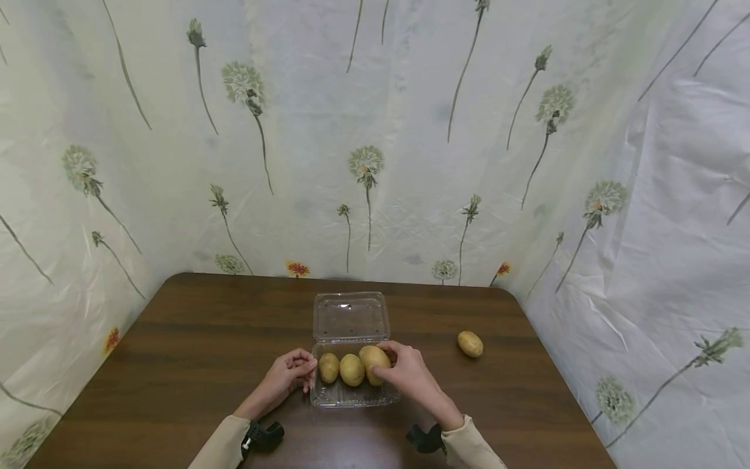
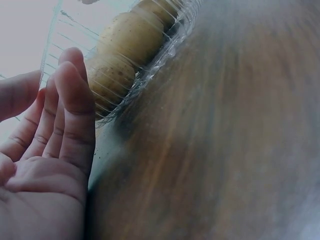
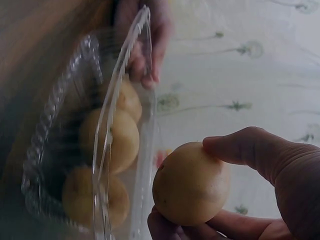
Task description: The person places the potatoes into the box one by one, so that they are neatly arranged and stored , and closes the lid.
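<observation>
A clear plastic clamshell container (image 1: 328, 398) lies on the table with its lid folded back. My left hand (image 1: 288, 374) pinches its left rim between thumb and fingers. My right hand (image 1: 410, 372) grips a potato (image 3: 191, 184) over the container's right end, thumb on one side and fingers on the other. Three more potatoes sit in a row in the container: a left potato (image 1: 329, 368), a middle potato (image 1: 351, 370), and a right potato (image 3: 95, 197) partly covered in the head view by the held one.
A single potato (image 1: 470, 344) lies on the brown wooden table (image 1: 234, 326), right of the container. The open lid (image 1: 351, 316) extends toward the table's back. Behind and at both sides hangs a dandelion-patterned curtain (image 1: 410, 195).
</observation>
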The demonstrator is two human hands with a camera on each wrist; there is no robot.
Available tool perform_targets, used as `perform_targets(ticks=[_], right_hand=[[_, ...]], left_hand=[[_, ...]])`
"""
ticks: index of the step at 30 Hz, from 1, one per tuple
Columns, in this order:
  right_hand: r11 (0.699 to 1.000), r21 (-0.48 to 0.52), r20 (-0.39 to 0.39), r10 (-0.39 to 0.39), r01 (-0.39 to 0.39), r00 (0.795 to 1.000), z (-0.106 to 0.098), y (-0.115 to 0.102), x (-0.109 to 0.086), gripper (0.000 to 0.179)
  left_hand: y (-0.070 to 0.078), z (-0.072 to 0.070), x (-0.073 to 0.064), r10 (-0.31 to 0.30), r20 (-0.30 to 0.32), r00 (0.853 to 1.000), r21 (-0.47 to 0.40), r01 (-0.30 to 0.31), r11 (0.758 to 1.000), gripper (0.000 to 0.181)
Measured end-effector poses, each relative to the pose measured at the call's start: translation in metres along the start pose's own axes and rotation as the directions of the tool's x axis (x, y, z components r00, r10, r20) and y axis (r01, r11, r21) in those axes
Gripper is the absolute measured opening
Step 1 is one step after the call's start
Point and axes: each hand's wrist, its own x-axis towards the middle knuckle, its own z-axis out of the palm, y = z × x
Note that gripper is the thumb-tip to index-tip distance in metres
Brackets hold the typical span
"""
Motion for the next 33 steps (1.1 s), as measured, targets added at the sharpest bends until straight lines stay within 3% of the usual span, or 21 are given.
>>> perform_targets(ticks=[33], right_hand=[[0.994, -0.001, 0.066, -0.107, 0.107, 0.992, 0.038, -0.014, -0.002, 0.049]], left_hand=[[0.0, 0.0, -0.001, 0.009, 0.007, 1.0, -0.001, -0.009, 1.0, 0.01]])
